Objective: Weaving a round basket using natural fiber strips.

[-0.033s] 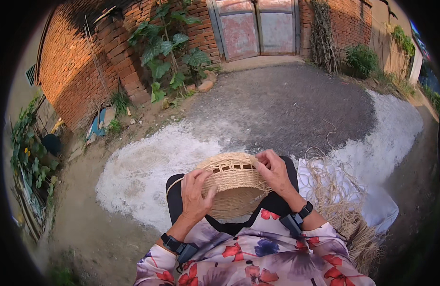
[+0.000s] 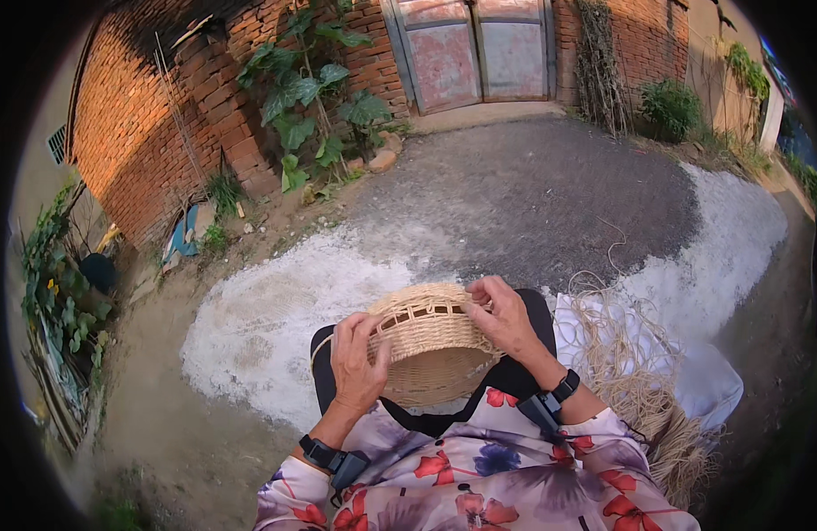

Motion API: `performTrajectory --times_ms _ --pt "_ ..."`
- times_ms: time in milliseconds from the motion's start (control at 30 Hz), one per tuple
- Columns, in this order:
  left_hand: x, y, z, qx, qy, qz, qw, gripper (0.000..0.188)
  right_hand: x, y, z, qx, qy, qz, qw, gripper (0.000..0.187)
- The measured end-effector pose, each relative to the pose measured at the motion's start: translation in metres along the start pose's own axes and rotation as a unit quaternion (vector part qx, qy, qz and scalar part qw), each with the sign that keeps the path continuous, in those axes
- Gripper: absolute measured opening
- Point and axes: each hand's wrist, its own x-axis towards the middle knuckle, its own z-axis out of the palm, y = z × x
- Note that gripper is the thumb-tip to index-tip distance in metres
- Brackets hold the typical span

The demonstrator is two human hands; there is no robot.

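I see my left hand (image 2: 357, 361) and right hand (image 2: 504, 317) gripping a round, pale woven straw basket (image 2: 430, 341) on my lap, loose straw fibres (image 2: 634, 376) just beside.

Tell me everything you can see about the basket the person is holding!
The basket is round and shallow, woven from pale, straw-coloured fibre, with a row of open gaps just under its rim. It rests tipped on the person's lap, its opening mostly turned away. The left hand grips its near-left side, and the right hand pinches the rim at the upper right. A loose strand curves off its left side. It looks unfinished.
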Motion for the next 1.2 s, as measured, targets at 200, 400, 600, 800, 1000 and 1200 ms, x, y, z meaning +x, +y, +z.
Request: performTrajectory --times_ms 200,400,600,800,1000,1200 --pt "-0.003 -0.057 -0.020 0.058 -0.204 -0.269 0.940 0.036 0.012 0.020 0.016 -0.117 -0.035 -0.065 0.990 0.014" --pt "0.022 -0.196 -0.083 0.038 -0.139 -0.352 0.925 0.013 0.025 0.044 -0.014 0.111 0.130 0.144 0.975 0.008" --pt "0.163 -0.147 -0.083 -0.217 -0.101 -0.296 0.924 0.007 0.019 0.105 -0.075 0.192 0.111 0.310 0.925 0.016" --pt "0.192 0.003 0.017 -0.040 -0.223 0.043 0.973 0.008 0.016 0.003 -0.102 -0.221 0.252 -0.114 0.935 0.034" --pt "0.148 0.118 0.053 -0.203 -0.262 0.198 0.923 0.013 0.031 -0.041 -0.075 -0.010 0.018 -0.230 0.973 0.040" --pt "0.123 0.089 0.035 -0.135 -0.195 0.162 0.958 0.020 0.004 -0.009 -0.055 0.241 -0.211 0.076 0.944 0.048"
